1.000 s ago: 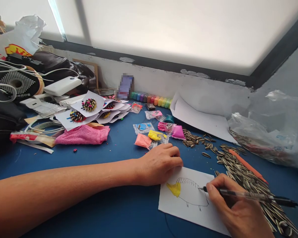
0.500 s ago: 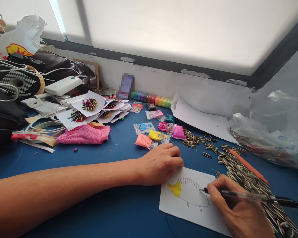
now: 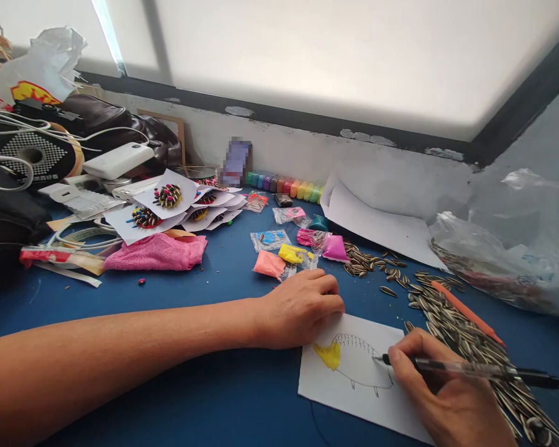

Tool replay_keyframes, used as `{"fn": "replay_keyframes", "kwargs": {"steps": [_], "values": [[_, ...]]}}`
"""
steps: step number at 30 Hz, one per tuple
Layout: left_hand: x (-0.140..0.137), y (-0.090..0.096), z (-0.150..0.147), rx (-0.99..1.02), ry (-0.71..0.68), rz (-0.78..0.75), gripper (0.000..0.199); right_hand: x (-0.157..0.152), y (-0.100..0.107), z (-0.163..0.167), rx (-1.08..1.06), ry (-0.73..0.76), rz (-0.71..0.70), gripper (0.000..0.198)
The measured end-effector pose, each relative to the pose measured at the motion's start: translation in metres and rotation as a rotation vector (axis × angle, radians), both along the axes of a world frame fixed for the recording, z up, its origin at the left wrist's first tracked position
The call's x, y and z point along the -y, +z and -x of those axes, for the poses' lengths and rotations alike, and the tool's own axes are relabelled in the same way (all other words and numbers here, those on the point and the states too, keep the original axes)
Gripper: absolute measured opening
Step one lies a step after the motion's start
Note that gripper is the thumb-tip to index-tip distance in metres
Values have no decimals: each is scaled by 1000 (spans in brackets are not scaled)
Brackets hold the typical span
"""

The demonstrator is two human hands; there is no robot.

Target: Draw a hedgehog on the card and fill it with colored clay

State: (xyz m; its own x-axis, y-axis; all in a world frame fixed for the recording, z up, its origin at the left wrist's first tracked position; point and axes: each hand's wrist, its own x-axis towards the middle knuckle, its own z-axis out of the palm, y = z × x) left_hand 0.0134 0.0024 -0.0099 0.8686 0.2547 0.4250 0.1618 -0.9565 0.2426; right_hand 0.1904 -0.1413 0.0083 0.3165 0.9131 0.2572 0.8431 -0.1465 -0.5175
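Note:
A black pen with a clear barrel (image 3: 470,369) is pinched in my right hand (image 3: 442,379), its tip touching the white paper (image 3: 321,385). On that sheet is a line-drawn rounded animal body (image 3: 358,366) with two short legs, rows of small marks along its upper part and a flattened yellow clay patch (image 3: 329,356) at its left end. My left hand (image 3: 302,307) rests at the sheet's upper left corner, fingers curled; the fingertips and anything under them are hidden. Sunflower seeds (image 3: 461,323) lie in a heap beside my right hand.
Clay packets (image 3: 268,263) lie beyond my left hand. An orange marker-like stick (image 3: 468,313) lies on the seeds. Further off are blank paper (image 3: 377,217), plastic bags (image 3: 507,261), a pink cloth (image 3: 156,253), seed-decorated cards (image 3: 168,198) and a phone (image 3: 236,162).
The pen tip has shifted very slightly to the left on the drawing. Both hands otherwise keep their places, and the surrounding things look unchanged.

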Motion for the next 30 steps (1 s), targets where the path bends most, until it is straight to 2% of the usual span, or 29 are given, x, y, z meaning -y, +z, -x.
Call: {"fn": "replay_keyframes", "kwargs": {"steps": [6,11,20,26,30], "values": [[1,0,-1,-6,5,-2,22,-2,1,-13,74,95,-17,32],[2,2,0,-21,8,-6,23,-2,0,-20,117,106,-32,32],[1,2,0,-37,3,-4,23,-2,1,-14,94,96,-5,33],[1,1,0,-34,9,-16,22,0,4,1,-6,-15,-5,32],[1,1,0,-26,4,-7,22,0,2,5,-27,-11,-22,31]]}}
